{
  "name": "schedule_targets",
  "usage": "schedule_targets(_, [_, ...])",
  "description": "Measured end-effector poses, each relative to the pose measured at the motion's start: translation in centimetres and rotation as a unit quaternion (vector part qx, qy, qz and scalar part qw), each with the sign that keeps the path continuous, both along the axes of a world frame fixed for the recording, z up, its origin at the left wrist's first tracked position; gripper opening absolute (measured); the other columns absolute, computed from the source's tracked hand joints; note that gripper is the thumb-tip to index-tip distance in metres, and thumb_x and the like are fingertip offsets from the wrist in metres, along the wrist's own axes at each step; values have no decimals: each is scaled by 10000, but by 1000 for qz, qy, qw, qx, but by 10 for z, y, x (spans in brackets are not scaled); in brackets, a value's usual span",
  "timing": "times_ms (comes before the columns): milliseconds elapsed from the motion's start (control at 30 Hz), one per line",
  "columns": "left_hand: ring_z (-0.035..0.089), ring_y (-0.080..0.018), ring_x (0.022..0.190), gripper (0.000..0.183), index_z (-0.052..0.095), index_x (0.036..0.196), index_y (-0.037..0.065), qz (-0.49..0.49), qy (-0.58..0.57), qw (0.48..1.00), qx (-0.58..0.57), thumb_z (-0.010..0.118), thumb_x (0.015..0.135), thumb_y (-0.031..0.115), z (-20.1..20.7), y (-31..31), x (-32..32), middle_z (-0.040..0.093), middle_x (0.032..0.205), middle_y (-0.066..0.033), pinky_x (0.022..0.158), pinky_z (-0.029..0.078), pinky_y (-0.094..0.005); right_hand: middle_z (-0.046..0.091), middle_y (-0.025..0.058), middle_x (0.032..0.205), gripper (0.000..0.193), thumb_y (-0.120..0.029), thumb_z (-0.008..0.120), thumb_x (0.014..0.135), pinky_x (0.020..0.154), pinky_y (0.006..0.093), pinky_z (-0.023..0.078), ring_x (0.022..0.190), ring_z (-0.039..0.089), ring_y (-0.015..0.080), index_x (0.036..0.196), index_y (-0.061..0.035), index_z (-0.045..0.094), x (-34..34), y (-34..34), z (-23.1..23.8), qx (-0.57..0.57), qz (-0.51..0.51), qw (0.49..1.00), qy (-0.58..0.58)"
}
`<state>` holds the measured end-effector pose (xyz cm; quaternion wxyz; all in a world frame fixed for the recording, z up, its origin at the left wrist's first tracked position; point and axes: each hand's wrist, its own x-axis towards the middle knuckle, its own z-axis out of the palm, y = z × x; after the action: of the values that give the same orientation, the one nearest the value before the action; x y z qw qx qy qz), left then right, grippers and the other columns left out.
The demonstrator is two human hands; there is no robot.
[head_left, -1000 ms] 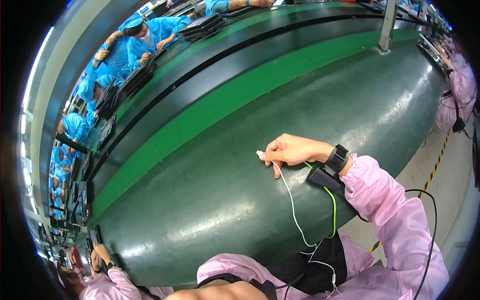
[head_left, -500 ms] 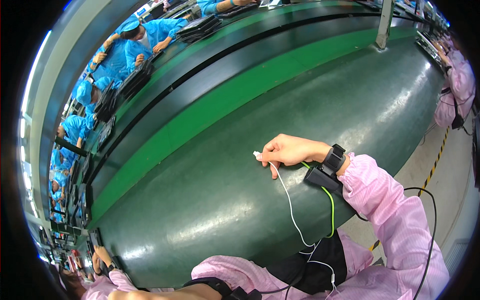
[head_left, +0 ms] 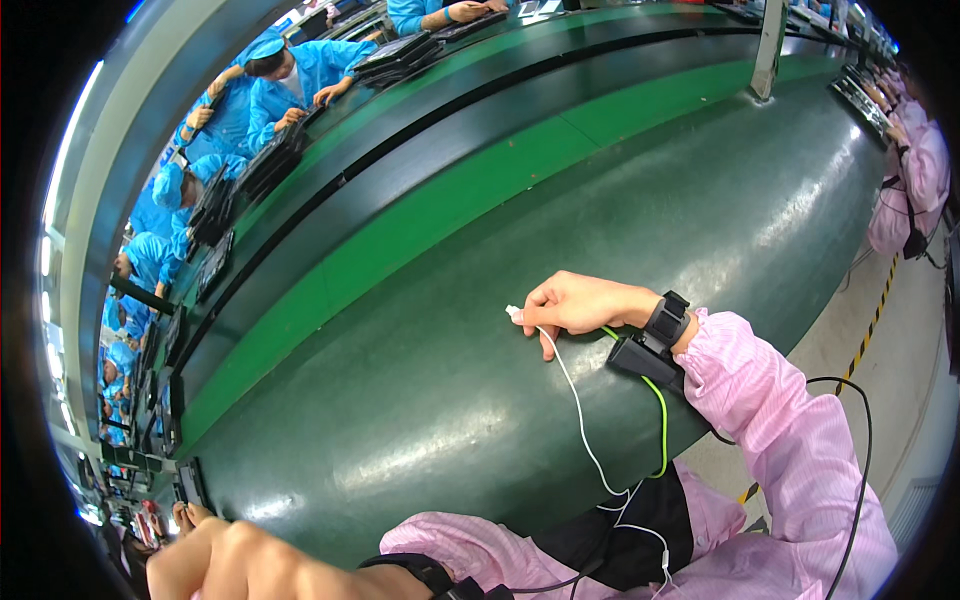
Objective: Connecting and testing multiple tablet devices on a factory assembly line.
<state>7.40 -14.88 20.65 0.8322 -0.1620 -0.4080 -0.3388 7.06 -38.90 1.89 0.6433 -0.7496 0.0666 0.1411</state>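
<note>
My right hand [head_left: 575, 303] is closed in a pinch on a thin white cable near its small white end piece [head_left: 513, 312], just above the green tabletop [head_left: 420, 380]. From the fingers the white cable [head_left: 580, 405] hangs in a curve towards my lap, where several white strands meet. At the lower left edge my left hand [head_left: 250, 565] shows large and close, its fingers curled. Their tips lie beyond the picture's edge, so anything in them is hidden. Each wrist wears a black strap, and a black box [head_left: 640, 358] hangs under the right one.
A lime-green cable [head_left: 664, 430] runs from the right wrist over the table edge. Beyond a bright green strip [head_left: 450, 225], people in blue work beside stacks of dark flat panels [head_left: 400, 55]. A metal post [head_left: 769, 50] stands at the far right. Pink-sleeved people sit at both sides.
My left hand has risen into view at the lower left, covering part of the neighbour there. The right hand keeps nearly the same place, with the cable still pinched.
</note>
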Motion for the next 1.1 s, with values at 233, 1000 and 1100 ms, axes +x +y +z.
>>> schedule_targets(233, [300,-51,310,334,439,689,70,166,-13,971,174,409,1000,184,-2,5,19,386,448,7,296,249,-207,681,84,678,406,-375,522,960,653,245,473,671,666,135,815,-7,612,2,0,-5,29,-6,1000,4])
schedule_targets(1000, [348,-83,485,311,459,757,102,32,-41,764,643,462,1002,293,-208,-70,86,364,560,32,571,405,-295,683,95,690,391,-337,519,963,662,259,488,644,633,124,836,15,633,1,1,-2,31,-21,999,7])
schedule_targets(1100, [342,-65,497,307,456,762,115,44,-61,759,647,443,1010,296,-208,-70,83,344,564,55,615,403,-274,685,98,704,376,-322,521,963,665,261,497,652,641,128,864,22,635,2,1,-5,37,-25,999,8])
